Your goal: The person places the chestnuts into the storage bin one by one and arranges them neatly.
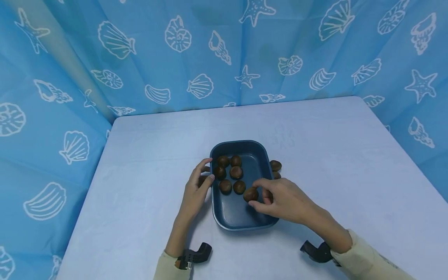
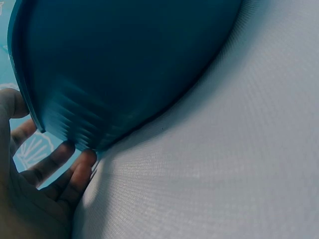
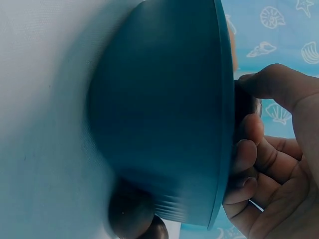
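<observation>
My right hand (image 1: pixel 281 196) pinches a brown chestnut (image 1: pixel 251 194) between thumb and fingertips, over the right part of a dark blue rectangular tray (image 1: pixel 227 221). In the right wrist view that chestnut (image 3: pixel 247 104) shows just past the tray's rim, partly hidden by the fingers. Several more chestnuts (image 1: pixel 236 172) lie in the tray, grouped toward its far and left side. At the tray's left side, my left hand (image 1: pixel 196 190) touches the rim and outer wall with spread fingers. The left wrist view shows its fingertips (image 2: pixel 88 157) against the wall's ribbed corner.
Two chestnuts (image 1: pixel 275 166) sit on the white tablecloth (image 1: pixel 150 167) against the tray's right outer side. A blue curtain (image 1: pixel 224 50) with white seashell prints hangs behind the table and along both sides. Each wrist wears a black camera mount (image 1: pixel 197 253).
</observation>
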The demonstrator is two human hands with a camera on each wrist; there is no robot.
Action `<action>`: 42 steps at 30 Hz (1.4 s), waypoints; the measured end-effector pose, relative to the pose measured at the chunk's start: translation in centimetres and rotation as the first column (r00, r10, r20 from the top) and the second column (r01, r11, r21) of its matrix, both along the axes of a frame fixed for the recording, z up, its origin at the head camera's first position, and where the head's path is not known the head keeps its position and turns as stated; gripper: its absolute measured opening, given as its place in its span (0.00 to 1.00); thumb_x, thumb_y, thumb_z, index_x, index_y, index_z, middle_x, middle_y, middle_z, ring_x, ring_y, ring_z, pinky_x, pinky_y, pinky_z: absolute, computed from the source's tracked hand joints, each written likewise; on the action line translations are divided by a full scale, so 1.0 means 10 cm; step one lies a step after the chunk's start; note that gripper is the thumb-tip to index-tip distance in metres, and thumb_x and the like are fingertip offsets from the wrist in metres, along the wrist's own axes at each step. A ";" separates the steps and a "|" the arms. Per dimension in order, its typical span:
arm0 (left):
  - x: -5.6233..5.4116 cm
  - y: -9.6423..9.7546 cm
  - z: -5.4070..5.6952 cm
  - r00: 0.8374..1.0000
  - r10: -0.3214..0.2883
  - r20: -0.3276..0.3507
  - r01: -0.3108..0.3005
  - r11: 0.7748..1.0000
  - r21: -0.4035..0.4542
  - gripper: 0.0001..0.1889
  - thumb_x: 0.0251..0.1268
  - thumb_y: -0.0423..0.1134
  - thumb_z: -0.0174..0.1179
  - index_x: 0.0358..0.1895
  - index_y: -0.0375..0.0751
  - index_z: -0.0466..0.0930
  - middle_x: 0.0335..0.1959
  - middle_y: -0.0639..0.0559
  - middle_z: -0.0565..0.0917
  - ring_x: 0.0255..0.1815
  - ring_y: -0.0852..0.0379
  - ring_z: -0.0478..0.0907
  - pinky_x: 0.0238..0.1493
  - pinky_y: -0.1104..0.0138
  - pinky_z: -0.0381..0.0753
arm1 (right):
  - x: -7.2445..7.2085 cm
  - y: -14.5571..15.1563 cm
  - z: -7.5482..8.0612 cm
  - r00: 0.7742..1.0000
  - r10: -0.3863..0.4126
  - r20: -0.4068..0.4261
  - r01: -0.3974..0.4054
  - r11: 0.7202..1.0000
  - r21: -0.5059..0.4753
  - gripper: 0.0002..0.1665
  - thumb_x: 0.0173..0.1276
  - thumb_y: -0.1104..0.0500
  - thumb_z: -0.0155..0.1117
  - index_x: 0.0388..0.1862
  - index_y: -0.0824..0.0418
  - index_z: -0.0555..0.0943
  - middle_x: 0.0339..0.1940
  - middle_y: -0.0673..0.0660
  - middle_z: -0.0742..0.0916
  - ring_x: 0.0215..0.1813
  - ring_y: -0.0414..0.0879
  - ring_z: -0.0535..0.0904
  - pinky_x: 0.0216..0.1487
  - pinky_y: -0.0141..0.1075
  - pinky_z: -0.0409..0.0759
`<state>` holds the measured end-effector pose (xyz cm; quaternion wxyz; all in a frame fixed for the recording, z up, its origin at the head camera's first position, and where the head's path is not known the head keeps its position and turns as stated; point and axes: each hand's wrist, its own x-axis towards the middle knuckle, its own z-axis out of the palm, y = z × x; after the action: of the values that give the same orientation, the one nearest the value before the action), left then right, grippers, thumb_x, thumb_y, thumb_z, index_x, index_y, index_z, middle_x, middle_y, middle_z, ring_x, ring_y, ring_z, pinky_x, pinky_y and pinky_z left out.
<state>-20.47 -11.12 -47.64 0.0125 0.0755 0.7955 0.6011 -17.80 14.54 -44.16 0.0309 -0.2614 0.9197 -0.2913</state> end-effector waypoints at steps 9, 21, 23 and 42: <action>-0.02 -0.01 -0.02 1.000 -0.007 -0.015 0.007 1.000 -0.004 0.25 0.76 0.37 0.51 0.74 0.47 0.66 0.61 0.38 0.74 0.53 0.44 0.80 0.54 0.52 0.80 | -0.04 -0.11 -0.05 1.000 0.020 -0.011 -0.020 1.000 0.011 0.22 0.63 0.48 0.73 0.50 0.59 0.83 0.16 0.36 0.73 0.16 0.30 0.66 0.18 0.29 0.69; -0.16 -0.07 -0.43 1.000 0.005 -0.022 -0.005 1.000 -0.003 0.24 0.77 0.46 0.52 0.73 0.64 0.66 0.62 0.48 0.74 0.55 0.49 0.79 0.54 0.52 0.79 | -0.09 -0.30 -0.15 0.998 0.055 -0.006 -0.055 0.998 0.038 0.18 0.64 0.47 0.72 0.45 0.57 0.82 0.15 0.38 0.72 0.15 0.30 0.66 0.17 0.27 0.67; -0.16 -0.07 -0.44 1.000 0.007 -0.027 -0.008 1.000 -0.006 0.24 0.76 0.47 0.52 0.72 0.67 0.66 0.62 0.50 0.74 0.54 0.50 0.78 0.54 0.53 0.80 | -0.10 -0.33 -0.16 0.998 0.065 -0.010 -0.065 0.997 0.042 0.17 0.65 0.48 0.71 0.44 0.57 0.82 0.15 0.38 0.72 0.15 0.30 0.66 0.17 0.28 0.68; -0.17 -0.07 -0.44 0.999 0.001 -0.037 -0.002 0.999 -0.032 0.24 0.76 0.50 0.51 0.73 0.68 0.65 0.60 0.54 0.74 0.55 0.53 0.78 0.55 0.54 0.79 | -0.18 -0.60 -0.35 0.995 0.094 -0.029 -0.087 0.979 0.182 0.16 0.62 0.47 0.73 0.38 0.57 0.82 0.13 0.42 0.71 0.16 0.33 0.67 0.18 0.28 0.66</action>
<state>-22.14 -11.84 -52.03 -0.0013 0.0858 0.8050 0.5870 -19.56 8.49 -47.69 0.0505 -0.3045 0.9298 -0.2003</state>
